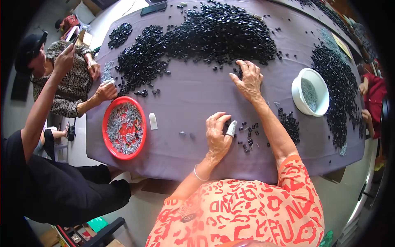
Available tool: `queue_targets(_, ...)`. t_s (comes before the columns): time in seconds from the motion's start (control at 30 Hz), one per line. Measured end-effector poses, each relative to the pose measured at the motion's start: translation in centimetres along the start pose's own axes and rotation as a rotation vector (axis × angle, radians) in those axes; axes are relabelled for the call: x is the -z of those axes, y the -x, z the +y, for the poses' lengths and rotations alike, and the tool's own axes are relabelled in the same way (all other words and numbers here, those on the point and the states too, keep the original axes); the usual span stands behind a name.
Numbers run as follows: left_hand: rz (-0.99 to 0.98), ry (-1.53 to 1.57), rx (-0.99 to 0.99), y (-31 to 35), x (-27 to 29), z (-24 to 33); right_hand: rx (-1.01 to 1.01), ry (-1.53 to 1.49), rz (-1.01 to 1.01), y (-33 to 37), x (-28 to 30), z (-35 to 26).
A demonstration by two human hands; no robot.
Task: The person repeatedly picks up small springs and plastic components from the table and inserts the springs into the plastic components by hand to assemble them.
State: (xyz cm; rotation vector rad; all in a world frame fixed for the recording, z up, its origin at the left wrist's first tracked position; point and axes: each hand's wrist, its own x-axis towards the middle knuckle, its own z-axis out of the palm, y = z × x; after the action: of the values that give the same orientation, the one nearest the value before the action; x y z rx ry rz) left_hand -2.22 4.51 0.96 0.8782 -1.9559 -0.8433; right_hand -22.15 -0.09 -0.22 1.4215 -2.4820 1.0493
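My left hand (217,138) is curled over the cloth near the front of the table, its thumb wrapped in a white covering. A small black plastic piece (227,123) shows between its fingers and thumb. Just right of that hand lie several loose black pieces (249,140). My right hand (249,82) reaches farther forward, fingers and thumb apart and nothing visible in it. Its fingertips are near the front edge of a large pile of shiny black pieces (222,35). A smaller heap of black pieces (289,124) lies beside my right forearm.
A red oval basin (144,136) of thin grey pieces stands at left, near a white strip (153,121). A white bowl (295,92) stands at right, before another black pile (335,86). People's hands (106,91) work at the left edge; another person (374,99) sits right.
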Motion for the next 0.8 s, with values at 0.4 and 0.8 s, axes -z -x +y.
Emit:
queue_targets(0.4,-0.047,-0.035,0.064,-0.1,0.1,0.5,0.365,0.116,-0.052,-5.3,-5.5,-4.0)
queue_targets(0.8,0.134,0.134,0.091,0.2,0.0,-0.5,0.524,-0.217,-0.312,2.1,-1.4,-3.2)
